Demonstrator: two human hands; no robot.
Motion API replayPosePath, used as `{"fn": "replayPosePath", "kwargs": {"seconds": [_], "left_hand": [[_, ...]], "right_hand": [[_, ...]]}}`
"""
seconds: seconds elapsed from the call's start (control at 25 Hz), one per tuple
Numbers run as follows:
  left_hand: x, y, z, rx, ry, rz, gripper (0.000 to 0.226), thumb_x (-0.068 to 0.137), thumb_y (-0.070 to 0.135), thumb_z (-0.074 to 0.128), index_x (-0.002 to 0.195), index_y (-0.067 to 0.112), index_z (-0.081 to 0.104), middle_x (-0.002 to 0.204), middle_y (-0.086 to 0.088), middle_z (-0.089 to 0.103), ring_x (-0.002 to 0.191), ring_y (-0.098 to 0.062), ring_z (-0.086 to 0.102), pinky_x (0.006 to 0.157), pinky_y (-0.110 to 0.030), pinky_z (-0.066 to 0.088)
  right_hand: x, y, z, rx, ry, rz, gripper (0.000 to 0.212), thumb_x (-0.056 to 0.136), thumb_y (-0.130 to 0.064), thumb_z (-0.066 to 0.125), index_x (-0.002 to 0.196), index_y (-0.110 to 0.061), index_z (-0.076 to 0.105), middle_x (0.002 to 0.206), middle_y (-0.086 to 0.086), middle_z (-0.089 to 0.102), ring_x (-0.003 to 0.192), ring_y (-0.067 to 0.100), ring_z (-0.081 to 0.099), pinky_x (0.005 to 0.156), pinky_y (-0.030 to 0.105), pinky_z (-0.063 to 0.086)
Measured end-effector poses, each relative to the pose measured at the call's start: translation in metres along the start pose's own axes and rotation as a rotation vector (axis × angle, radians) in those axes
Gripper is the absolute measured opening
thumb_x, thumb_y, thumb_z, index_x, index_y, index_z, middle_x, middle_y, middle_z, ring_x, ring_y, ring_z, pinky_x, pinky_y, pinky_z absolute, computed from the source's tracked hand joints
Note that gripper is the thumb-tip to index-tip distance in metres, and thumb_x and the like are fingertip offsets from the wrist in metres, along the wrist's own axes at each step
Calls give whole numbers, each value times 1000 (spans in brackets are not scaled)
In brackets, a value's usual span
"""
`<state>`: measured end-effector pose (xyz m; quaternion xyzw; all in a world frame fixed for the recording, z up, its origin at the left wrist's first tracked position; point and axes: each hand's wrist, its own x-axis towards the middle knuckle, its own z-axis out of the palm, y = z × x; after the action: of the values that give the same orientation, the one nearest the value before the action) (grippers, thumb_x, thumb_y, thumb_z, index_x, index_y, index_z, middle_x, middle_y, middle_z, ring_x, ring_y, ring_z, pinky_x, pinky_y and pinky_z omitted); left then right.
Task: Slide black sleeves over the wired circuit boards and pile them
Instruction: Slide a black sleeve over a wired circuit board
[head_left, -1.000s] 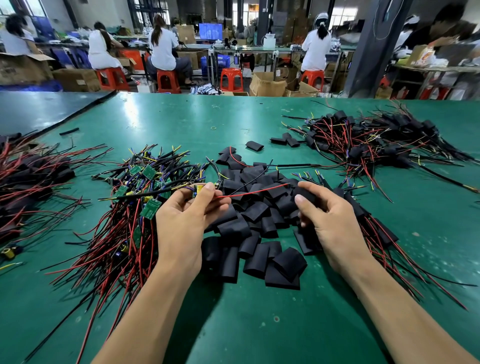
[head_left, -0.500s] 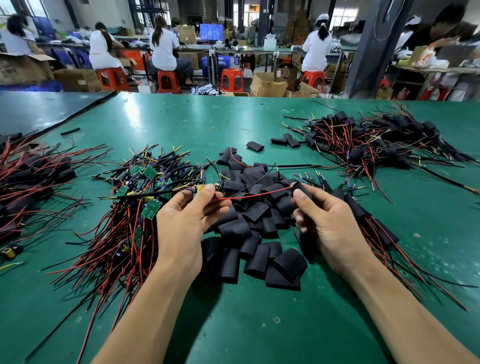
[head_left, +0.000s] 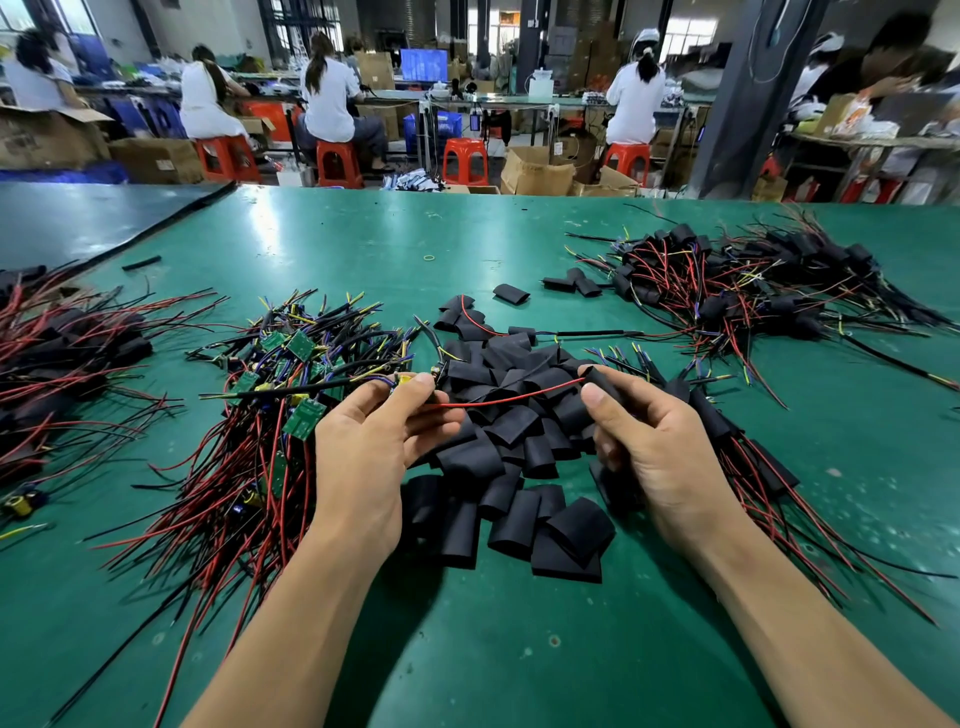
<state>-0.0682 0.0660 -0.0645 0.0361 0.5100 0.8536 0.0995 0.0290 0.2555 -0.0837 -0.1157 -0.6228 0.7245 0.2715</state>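
In the head view, the left hand pinches a wired circuit board at its fingertips. The board's red wire runs along the nine-to-three line, and its free end reaches the black sleeve gripped by the right hand. The sleeve therefore sits at three o'clock from the board and nearest the right hand, so it likely has to travel toward nine along the wire. Spare sleeves lie heaped below, at six.
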Motion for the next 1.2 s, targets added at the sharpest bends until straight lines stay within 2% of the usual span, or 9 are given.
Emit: {"fn": "replayPosePath", "kwargs": {"seconds": [0.12,0.32,0.48,0.68,0.96,1.08,1.2], "left_hand": [[0,1,0,40,-15,-19,10,88,5,68,79,6,65,70,-14,69,60,-26,70,56,-29,59],[0,0,0,68,-36,-36,8,88,7,68,86,1,63,68,-15,68,58,-26,69,54,-28,58],[0,0,0,61,-41,-46,8,89,6,66,90,-1,62,66,-15,67,56,-25,69,51,-26,57],[1,1,-1,11,-38,-39,6,90,7,65,87,2,63,65,-10,67,55,-23,67,51,-25,56],[-1,1,4,-29,-73,-73,10,91,9,66,81,7,65,71,-12,69,62,-24,70,58,-27,58],[-7,0,9,-116,-123,-156,6,92,10,65,87,7,63,79,-14,72,70,-25,74,64,-26,60],[-11,-1,14,-155,-139,-209,4,91,8,64,89,5,62,80,-15,72,69,-24,74,62,-25,60]], "right_hand": [[2,-1,0,78,-15,24,41,71,-32,79,108,-15,75,57,-9,50,47,8,36,44,17,33],[3,0,-3,98,-83,40,43,71,-31,84,109,-16,75,62,-10,55,51,9,36,47,20,32],[4,1,-4,91,-124,76,48,67,-34,83,110,-14,75,60,-7,47,53,11,33,48,21,29],[4,2,-5,82,-148,146,30,76,-22,75,105,-14,76,57,-3,40,49,11,32,45,20,29],[-2,1,1,-16,-261,236,27,74,-18,76,101,-17,77,59,-6,44,51,10,34,47,19,28],[-4,1,8,70,-231,222,24,71,-12,78,94,-19,78,63,-5,58,50,7,43,48,18,37],[-3,-3,9,231,-183,192,32,72,-7,77,103,-10,72,60,1,49,46,9,38,44,19,34]]}}
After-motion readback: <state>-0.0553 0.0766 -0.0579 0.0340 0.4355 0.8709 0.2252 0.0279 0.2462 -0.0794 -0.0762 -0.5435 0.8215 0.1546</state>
